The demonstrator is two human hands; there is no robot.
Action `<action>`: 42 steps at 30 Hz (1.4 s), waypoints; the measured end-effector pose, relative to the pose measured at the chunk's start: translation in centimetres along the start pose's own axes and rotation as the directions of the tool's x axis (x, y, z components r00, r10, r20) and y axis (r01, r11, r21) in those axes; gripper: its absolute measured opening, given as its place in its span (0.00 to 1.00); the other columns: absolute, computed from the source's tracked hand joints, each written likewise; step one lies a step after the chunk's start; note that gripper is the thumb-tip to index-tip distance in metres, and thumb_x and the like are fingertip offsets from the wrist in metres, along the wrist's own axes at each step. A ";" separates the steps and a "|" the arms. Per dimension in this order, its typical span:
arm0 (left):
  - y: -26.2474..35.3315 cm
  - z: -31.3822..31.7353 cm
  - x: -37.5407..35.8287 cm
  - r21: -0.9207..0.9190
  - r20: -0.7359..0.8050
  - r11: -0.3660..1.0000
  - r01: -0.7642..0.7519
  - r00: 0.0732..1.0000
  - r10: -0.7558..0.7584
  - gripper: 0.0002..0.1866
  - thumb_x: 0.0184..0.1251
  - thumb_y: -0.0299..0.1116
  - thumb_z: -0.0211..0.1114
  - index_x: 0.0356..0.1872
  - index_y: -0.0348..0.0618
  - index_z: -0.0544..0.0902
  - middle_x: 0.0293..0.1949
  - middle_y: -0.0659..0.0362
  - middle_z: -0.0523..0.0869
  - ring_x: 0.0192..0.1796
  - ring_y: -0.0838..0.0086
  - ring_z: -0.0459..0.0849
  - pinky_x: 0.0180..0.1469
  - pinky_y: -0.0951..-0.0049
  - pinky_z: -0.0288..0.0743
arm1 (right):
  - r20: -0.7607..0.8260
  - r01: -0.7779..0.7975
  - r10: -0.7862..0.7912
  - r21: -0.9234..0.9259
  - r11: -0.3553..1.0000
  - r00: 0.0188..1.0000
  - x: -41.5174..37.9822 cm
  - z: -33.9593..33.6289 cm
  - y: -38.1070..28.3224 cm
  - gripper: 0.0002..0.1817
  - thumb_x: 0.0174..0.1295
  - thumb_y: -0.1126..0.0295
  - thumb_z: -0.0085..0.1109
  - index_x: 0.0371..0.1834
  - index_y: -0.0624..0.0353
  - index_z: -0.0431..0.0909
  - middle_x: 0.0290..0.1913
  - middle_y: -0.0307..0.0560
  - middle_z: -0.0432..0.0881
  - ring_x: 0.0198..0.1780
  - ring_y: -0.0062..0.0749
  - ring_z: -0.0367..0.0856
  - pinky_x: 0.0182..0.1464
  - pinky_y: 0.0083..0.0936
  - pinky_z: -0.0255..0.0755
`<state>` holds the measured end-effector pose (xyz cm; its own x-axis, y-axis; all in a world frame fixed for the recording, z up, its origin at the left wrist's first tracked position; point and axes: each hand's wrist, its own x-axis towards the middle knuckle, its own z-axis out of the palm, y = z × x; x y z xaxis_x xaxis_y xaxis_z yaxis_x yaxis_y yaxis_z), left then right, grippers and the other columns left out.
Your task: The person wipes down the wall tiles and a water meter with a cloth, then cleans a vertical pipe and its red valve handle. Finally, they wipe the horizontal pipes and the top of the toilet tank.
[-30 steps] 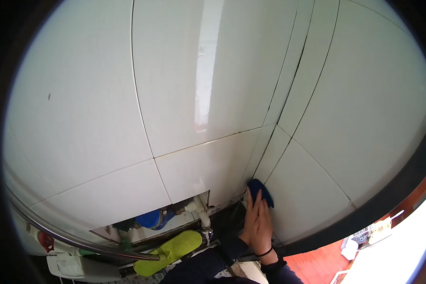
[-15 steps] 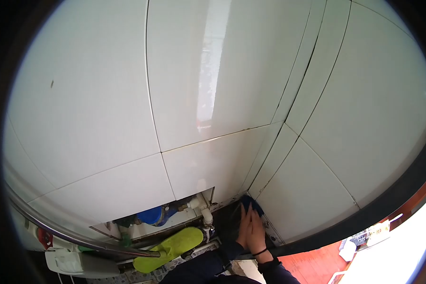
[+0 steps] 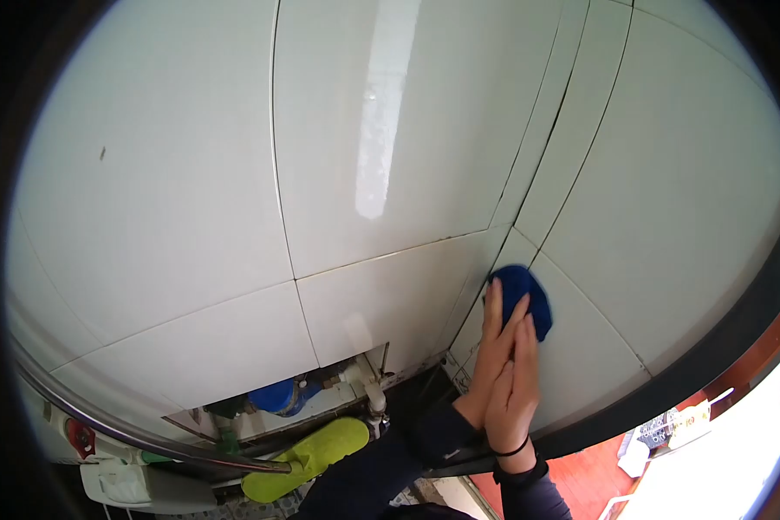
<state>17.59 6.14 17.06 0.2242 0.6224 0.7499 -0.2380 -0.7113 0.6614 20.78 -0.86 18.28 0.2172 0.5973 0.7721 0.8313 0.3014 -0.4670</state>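
Note:
A dark blue cloth (image 3: 533,299) lies flat against the white wall tile just right of the corner. My left hand (image 3: 492,351) presses on it with straight fingers, two of them apart at the tips. Beside it and touching it, my right hand (image 3: 518,381) has its fingers stretched out together, their tips at the cloth's lower edge. A black band (image 3: 513,448) circles the right wrist. Both palms are turned away from view, and part of the cloth is hidden under the fingers.
Left of my arms, a wall opening holds a blue fitting (image 3: 273,397) and a white pipe (image 3: 372,394). A yellow-green sole-shaped thing (image 3: 342,440) lies below, near a metal rail (image 3: 208,452). A white container (image 3: 143,485) stands lower left, and red flooring (image 3: 572,481) shows lower right.
Both hands and the blue cloth have moved up from the bottom of the corner onto the right wall tile. More of the cloth shows. The view has shifted slightly.

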 end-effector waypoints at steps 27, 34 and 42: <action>-6.5 0.2 -4.7 0.096 -0.082 0.989 0.113 0.991 -0.105 0.26 0.71 0.31 0.54 0.69 0.35 0.68 0.77 0.41 0.50 0.76 0.49 0.56 0.74 0.61 0.54 | 0.152 -0.054 0.056 -0.016 0.998 0.987 -3.7 4.1 4.5 0.28 0.70 0.71 0.38 0.73 0.70 0.57 0.71 0.70 0.62 0.71 0.65 0.62 0.72 0.46 0.56; -9.6 0.3 -8.7 0.145 -0.071 0.972 0.185 0.982 -0.176 0.27 0.71 0.30 0.55 0.70 0.34 0.66 0.77 0.38 0.46 0.75 0.46 0.57 0.72 0.61 0.58 | 0.179 -0.039 0.037 0.011 0.999 0.983 -7.5 6.2 7.5 0.29 0.70 0.72 0.40 0.75 0.65 0.55 0.69 0.69 0.64 0.69 0.65 0.64 0.70 0.48 0.59; -11.9 0.3 -12.7 0.057 -0.043 0.955 0.289 0.957 -0.287 0.30 0.73 0.37 0.51 0.72 0.32 0.61 0.77 0.35 0.42 0.76 0.42 0.52 0.74 0.58 0.52 | 0.330 -0.210 0.212 -0.042 0.977 0.920 -10.3 7.1 8.5 0.30 0.69 0.72 0.42 0.75 0.64 0.55 0.70 0.65 0.65 0.69 0.61 0.65 0.69 0.43 0.60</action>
<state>17.80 6.57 -0.32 0.2421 0.8140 0.5281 -0.1086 -0.5181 0.8484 22.02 0.84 3.31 0.2072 0.8587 0.4687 0.7878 0.1376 -0.6004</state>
